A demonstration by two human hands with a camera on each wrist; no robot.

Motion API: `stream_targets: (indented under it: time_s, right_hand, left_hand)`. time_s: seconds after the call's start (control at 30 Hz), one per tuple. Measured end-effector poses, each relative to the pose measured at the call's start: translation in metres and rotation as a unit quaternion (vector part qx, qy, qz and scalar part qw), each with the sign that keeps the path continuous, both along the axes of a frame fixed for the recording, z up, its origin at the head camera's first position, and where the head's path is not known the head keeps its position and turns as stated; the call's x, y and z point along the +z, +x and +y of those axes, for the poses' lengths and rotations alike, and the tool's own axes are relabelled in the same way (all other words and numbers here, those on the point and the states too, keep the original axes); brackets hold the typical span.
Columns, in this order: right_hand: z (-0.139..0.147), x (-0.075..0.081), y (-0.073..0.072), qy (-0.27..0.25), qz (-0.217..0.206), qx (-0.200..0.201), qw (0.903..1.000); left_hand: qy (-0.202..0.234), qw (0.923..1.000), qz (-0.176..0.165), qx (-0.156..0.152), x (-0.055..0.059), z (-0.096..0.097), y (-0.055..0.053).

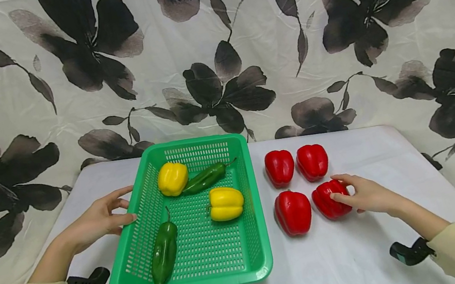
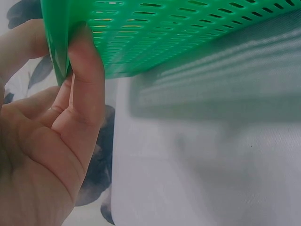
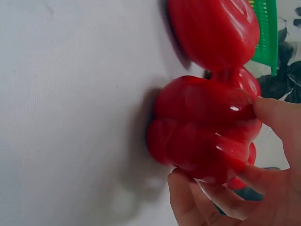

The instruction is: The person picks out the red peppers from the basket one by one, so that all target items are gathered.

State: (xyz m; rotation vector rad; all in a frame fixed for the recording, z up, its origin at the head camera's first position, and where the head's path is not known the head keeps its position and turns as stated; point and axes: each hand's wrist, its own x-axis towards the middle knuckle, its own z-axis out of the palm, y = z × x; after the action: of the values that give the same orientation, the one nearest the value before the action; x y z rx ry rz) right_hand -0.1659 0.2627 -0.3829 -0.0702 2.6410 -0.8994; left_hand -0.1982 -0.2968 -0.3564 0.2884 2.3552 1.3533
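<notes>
A green plastic basket (image 1: 216, 283) stands on the white table. My left hand (image 1: 101, 220) pinches its left rim between thumb and fingers; the left wrist view shows the fingers (image 2: 87, 80) curled at that rim. To the right of the basket, my right hand (image 1: 366, 193) grips a red bell pepper (image 1: 328, 201) with thumb and fingers round it. In the right wrist view this pepper (image 3: 202, 127) seems at or close to the table surface. Three more red bell peppers, one of them at the front left (image 1: 293, 212), stand beside it.
Inside the basket lie two yellow bell peppers, one at the back (image 1: 172, 178) and one at the right (image 1: 226, 203), and two long green peppers, one at the back (image 1: 204, 178) and one at the front left (image 1: 164, 252). Floral cloth (image 1: 290, 80) hangs behind the table (image 1: 323, 267).
</notes>
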Motion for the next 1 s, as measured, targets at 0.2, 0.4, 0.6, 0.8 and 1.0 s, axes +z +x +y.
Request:
stream_targets:
  time_s: [0.2, 0.4, 0.6, 0.8, 1.0]
  right_hand:
    - [-0.0011, -0.0052, 0.0002, -0.002, 0.001, -0.019, 0.9998]
    - [-0.0018, -0.0077, 0.0014, -0.005, -0.005, -0.026, 0.9996]
    - [-0.0018, -0.0080, 0.0023, -0.003, -0.006, -0.024, 0.9997]
    - [-0.0015, -0.0074, 0.0025, -0.002, -0.008, -0.020, 0.9998]
    - [-0.0008, -0.0056, 0.0033, -0.004, -0.007, -0.020, 0.9998]
  left_hand:
    - [0.002, 1.0000, -0.001, 0.001, 0.0004, 0.0006, 0.0011]
    - [0.005, 1.0000, -0.005, 0.003, -0.0002, 0.0011, 0.0016]
    - [0.001, 1.0000, -0.008, 0.005, -0.0008, 0.0002, 0.0011]
    - [-0.008, 1.0000, -0.002, 0.004, 0.0000, 0.0002, 0.0001]
    - [-0.014, 0.9999, 0.006, 0.004, 0.0023, 0.0015, 0.0008]
